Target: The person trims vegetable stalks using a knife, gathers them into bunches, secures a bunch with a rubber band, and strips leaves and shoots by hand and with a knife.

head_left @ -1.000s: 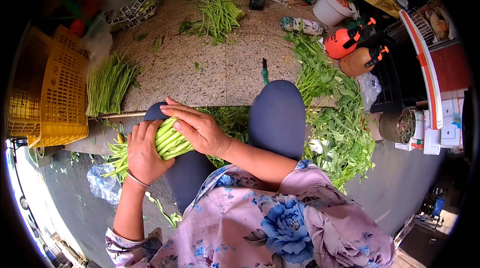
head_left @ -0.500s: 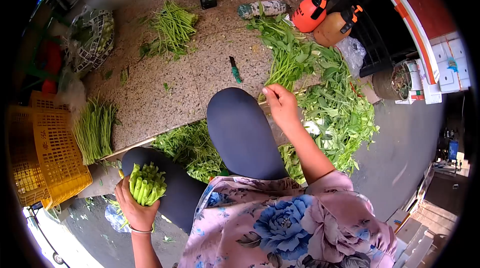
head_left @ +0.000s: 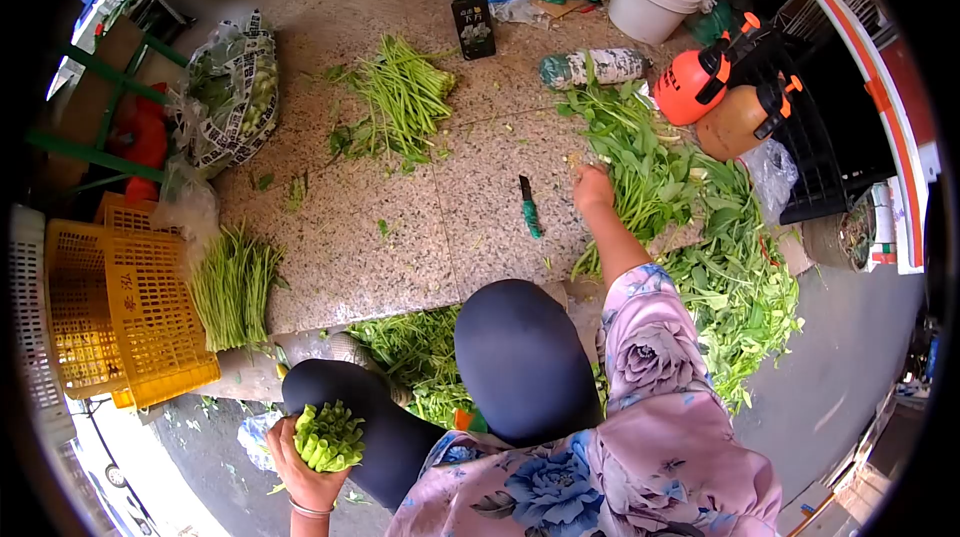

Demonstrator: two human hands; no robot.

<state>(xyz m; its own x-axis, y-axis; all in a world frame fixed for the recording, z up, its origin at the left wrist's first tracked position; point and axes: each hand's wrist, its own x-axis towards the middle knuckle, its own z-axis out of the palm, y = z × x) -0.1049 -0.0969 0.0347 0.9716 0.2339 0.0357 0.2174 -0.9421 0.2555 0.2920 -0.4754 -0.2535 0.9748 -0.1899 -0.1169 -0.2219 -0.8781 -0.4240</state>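
A bundle of green stalks (head_left: 328, 442) is held in the left hand (head_left: 303, 477), beside the person's left thigh (head_left: 370, 427), with the cut ends turned up toward the camera. The bundle is gripped from the side by the closed fingers, and a bracelet (head_left: 309, 511) is worn on that wrist. The right hand (head_left: 593, 189) is stretched forward over the stone slab (head_left: 340, 257), its fingers curled in; whether anything is held in it cannot be told. It is placed at the left edge of a heap of leafy greens (head_left: 650, 172), which is spread past the slab's front edge. Just left of that hand, a green-handled knife (head_left: 530, 219) is laid on the slab, its dark blade pointed away from the person. Farther off, a loose pile of stalks (head_left: 410, 97) is seen, and a sheaf of thin stalks (head_left: 235, 292) is set near a yellow crate (head_left: 155, 307) on the left. More greens (head_left: 420, 342) are seen below the slab's edge. At the far right, a red spray bottle (head_left: 690, 87), a brown spray bottle (head_left: 733, 125) and a white bucket (head_left: 645, 9) are grouped.
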